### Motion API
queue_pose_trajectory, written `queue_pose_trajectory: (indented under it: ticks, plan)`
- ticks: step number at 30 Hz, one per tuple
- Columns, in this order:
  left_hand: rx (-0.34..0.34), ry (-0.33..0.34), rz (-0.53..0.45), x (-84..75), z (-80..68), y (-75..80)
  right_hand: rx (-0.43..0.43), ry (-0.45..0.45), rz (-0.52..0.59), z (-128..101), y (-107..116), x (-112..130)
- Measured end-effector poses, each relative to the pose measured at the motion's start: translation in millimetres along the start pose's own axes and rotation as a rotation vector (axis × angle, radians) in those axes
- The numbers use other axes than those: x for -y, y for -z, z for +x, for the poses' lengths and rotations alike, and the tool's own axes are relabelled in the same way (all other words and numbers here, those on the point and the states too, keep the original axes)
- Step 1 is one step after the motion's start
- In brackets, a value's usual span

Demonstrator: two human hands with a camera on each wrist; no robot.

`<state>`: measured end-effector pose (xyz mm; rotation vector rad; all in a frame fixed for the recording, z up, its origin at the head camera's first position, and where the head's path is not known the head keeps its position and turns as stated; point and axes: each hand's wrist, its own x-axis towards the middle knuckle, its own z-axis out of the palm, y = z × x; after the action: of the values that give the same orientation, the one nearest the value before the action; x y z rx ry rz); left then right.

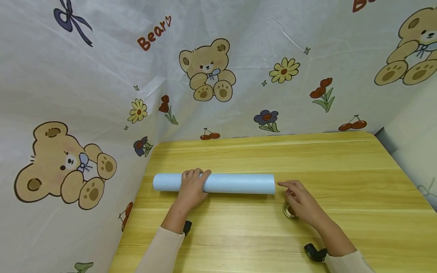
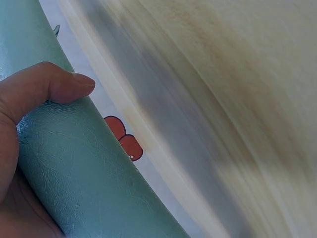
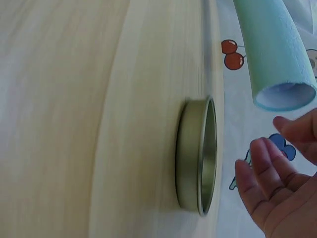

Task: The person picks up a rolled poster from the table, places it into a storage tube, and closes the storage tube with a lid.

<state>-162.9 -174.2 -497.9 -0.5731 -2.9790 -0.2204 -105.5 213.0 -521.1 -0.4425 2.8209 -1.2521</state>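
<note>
Nearby, shallow metal tin (image 3: 197, 156), inside hidden, beside right hand (image 1: 302, 203)

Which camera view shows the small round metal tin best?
The right wrist view: the small round metal tin fills the middle, with rim and side wall clear, on the wooden table. In the head view the right hand mostly covers the tin. The left wrist view does not show it.

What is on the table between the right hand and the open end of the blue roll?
Nothing: in the head view only bare table separates the right hand from the blue roll.
</note>
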Motion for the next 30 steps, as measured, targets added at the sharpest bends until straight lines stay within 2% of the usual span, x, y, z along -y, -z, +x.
queue_pose_trajectory:
  ticks: [6, 13, 24, 30]
  plan:
    - [-0.005, 0.005, -0.003, 1.5, -1.5, 1.3, 0.04, -0.057, -0.064, -7.4, 8.6, -5.6]
    - [-0.008, 0.002, 0.002, 1.7, -2.1, 1.3, 0.112, -0.122, -0.171, -15.4, 8.8, -10.0]
    - [0.025, 0.021, -0.013, 2.4, -2.5, 1.6, 0.111, -0.082, -0.274, -22.4, 5.7, -8.6]
    - [0.008, 0.019, -0.025, 2.0, -3.6, 2.1, 0.09, -0.064, -0.291, -23.6, 4.4, -8.6]
